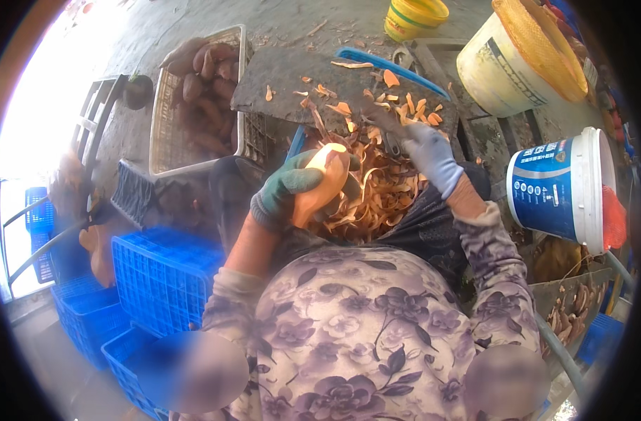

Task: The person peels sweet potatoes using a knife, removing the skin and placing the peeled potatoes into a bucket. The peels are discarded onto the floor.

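My left hand (289, 181), in a green-grey knit glove, grips a peeled orange sweet potato (323, 184) above my lap. A small patch of skin or a dark spot shows near its upper end. My right hand (431, 155), in a pale grey glove, is closed at the right, apart from the sweet potato. From it a dark, blurred blade-like tool (382, 117) points up and left over the board. Below and between the hands lies a heap of curled peelings (386, 202). Orange scraps (391, 79) are scattered on the dark board (278, 79) beyond.
A pale crate (241, 100) holding unpeeled sweet potatoes (210, 73) stands at the upper left. Blue plastic crates (162, 284) are stacked at the lower left. On the right are a white-and-blue bucket (544, 187), a cream bucket (496, 68) and a yellow bucket (415, 21).
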Tool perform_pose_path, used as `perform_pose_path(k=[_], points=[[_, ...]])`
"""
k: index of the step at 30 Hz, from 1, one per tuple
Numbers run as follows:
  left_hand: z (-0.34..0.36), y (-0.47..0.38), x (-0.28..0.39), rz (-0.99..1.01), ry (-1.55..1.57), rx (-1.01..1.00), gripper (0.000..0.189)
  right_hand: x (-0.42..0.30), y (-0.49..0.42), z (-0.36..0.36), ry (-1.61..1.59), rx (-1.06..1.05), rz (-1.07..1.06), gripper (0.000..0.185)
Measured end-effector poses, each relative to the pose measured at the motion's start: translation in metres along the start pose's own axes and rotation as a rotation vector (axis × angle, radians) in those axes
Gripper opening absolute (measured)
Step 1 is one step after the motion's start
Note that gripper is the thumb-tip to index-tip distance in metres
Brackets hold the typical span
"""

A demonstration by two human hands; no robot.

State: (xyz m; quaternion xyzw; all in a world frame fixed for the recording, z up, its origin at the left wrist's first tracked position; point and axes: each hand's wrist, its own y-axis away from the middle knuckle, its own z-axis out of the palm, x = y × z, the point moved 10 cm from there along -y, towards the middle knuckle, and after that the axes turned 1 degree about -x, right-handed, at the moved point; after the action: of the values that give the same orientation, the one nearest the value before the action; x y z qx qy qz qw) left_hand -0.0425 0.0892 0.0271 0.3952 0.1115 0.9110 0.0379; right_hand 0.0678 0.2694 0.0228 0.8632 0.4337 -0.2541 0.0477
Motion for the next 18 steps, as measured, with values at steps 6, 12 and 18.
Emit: perform_pose_path(k=[6, 12, 18], points=[[-0.001, -0.003, 0.004, -0.02, -0.008, -0.046, 0.079, 0.152, 0.0, 0.062, -1.036, -0.012, 0.865, 0.022], [-0.021, -0.017, -0.008, 0.04, -0.028, -0.057, 0.068, 0.189, 0.001, 0.074, -0.742, -0.038, 0.898, 0.036], [-0.025, -0.018, 0.009, 0.077, -0.324, 0.106, 0.063, 0.078, -0.026, 0.03, 0.386, -0.014, 0.251, 0.063]])
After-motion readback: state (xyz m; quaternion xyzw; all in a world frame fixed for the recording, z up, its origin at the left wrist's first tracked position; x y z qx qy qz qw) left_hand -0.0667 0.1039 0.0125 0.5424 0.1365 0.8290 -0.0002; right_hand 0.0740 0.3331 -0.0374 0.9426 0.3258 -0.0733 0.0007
